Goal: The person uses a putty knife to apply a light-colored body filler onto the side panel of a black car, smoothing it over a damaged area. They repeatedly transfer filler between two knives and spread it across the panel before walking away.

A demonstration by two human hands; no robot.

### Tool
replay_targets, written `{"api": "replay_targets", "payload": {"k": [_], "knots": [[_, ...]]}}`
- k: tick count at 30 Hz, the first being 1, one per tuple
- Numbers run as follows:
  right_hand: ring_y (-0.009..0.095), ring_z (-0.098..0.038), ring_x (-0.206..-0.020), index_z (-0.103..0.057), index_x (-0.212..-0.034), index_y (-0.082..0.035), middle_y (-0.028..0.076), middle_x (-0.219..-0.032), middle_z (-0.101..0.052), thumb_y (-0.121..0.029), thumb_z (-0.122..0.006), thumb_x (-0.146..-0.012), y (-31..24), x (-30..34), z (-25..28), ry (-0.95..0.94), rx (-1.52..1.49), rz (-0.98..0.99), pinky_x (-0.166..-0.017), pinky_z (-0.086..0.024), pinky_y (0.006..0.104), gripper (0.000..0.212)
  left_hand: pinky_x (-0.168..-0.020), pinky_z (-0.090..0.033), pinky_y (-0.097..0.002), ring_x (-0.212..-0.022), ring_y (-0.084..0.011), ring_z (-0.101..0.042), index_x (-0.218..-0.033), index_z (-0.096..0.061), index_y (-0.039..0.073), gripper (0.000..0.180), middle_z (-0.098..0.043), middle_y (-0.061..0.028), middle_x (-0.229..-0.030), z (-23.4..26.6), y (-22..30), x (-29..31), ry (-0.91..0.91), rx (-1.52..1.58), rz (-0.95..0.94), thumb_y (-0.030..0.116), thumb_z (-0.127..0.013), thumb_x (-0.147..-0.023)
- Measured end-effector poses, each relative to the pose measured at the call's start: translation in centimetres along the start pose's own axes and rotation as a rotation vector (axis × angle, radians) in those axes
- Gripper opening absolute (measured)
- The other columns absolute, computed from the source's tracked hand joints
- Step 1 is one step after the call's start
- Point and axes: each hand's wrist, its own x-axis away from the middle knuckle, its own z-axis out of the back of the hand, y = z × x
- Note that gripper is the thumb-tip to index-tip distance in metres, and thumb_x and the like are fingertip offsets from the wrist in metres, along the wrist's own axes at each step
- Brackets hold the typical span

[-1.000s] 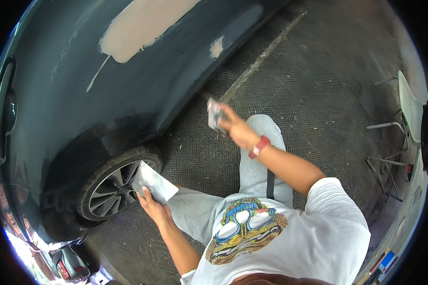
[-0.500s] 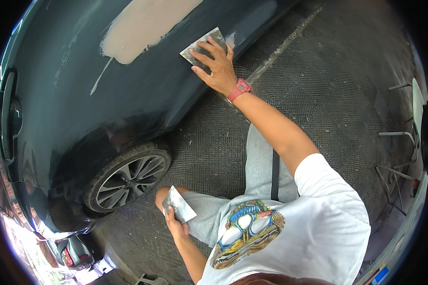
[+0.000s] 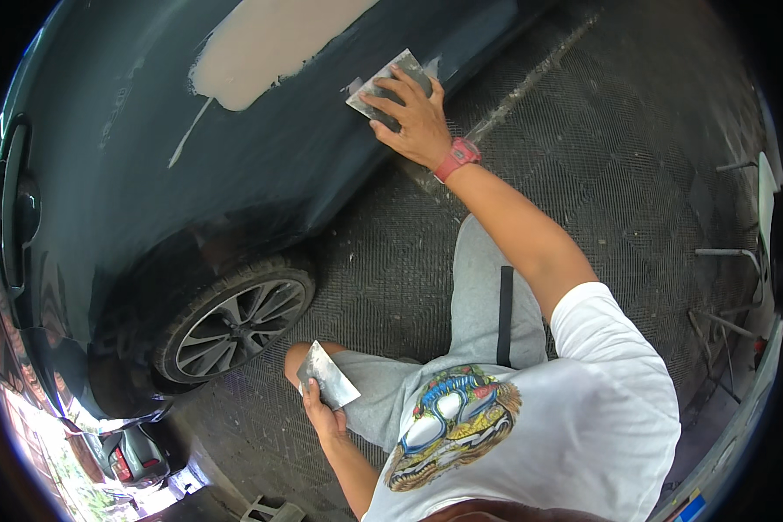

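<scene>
My right hand [image 3: 419,126], with a red watch at its wrist, presses a thin metal filler spreader [image 3: 406,61] against the dark car panel [image 3: 261,165]. Its fingers lie spread across the plate. Small pale filler smears show at the plate's left and right edges. Above and to the left, a large beige filler patch [image 3: 265,48] covers part of the panel, a thin streak trailing below it. Down by my knee, my left hand [image 3: 326,418] grips a second flat metal spreader [image 3: 335,380] at its lower edge; that plate has greyish residue on it.
The car's wheel [image 3: 239,331] is between the panel and my left knee. Ribbed dark matting [image 3: 565,209] covers the floor. A metal-legged chair [image 3: 729,252] stands at the right edge. Another car [image 3: 135,457] is at the lower left.
My right hand and its spreader have slid slightly right along the panel, and a pale smear now shows at the plate's left edge. My left hand has stayed in place.
</scene>
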Motion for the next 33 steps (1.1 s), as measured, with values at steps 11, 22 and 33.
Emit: {"api": "replay_targets", "payload": {"k": [11,22,33], "knots": [[0.025,-0.041,-0.155,-0.073,-0.136,-0.033,-0.001,-0.149,-0.059,-0.034,-0.08,-0.089,-0.7,0.4,-2.2,0.059,-0.053,-0.001,-0.122,-0.018,0.0705,0.048,-0.096,-0.062,-0.0351,-0.111,-0.02,-0.072,-0.138,-0.059,0.0,0.041,-0.07,-0.0097,-0.127,-0.4,0.3,-0.2,-0.031,-0.026,0.003,0.025,-0.067,-0.107],[0.03,-0.04,-0.156,-0.073,-0.137,-0.033,0.002,-0.15,-0.058,-0.036,-0.081,-0.091,0.2,-1.4,-1.6,0.194,-0.218,-0.059,-0.121,-0.022,0.0709,0.047,-0.096,-0.062,-0.0351,-0.113,-0.02,-0.071,-0.141,-0.057,-0.001,0.042,-0.069,-0.0111,-0.129,0.0,0.1,0.1,-0.041,-0.035,0.0,0.023,-0.066,-0.107],[0.033,-0.057,-0.139,-0.072,-0.134,-0.016,0.01,-0.144,-0.062,-0.024,-0.078,-0.091,-0.5,-0.6,0.7,0.305,-0.542,-0.311,-0.116,-0.045,0.0485,0.045,-0.098,-0.061,-0.0361,-0.115,-0.0207,-0.07,-0.142,-0.057,-0.001,0.043,-0.069,-0.0105,-0.13,-0.2,0.1,0.0,-0.01,-0.031,-0.005,0.022,-0.066,-0.107]]}}
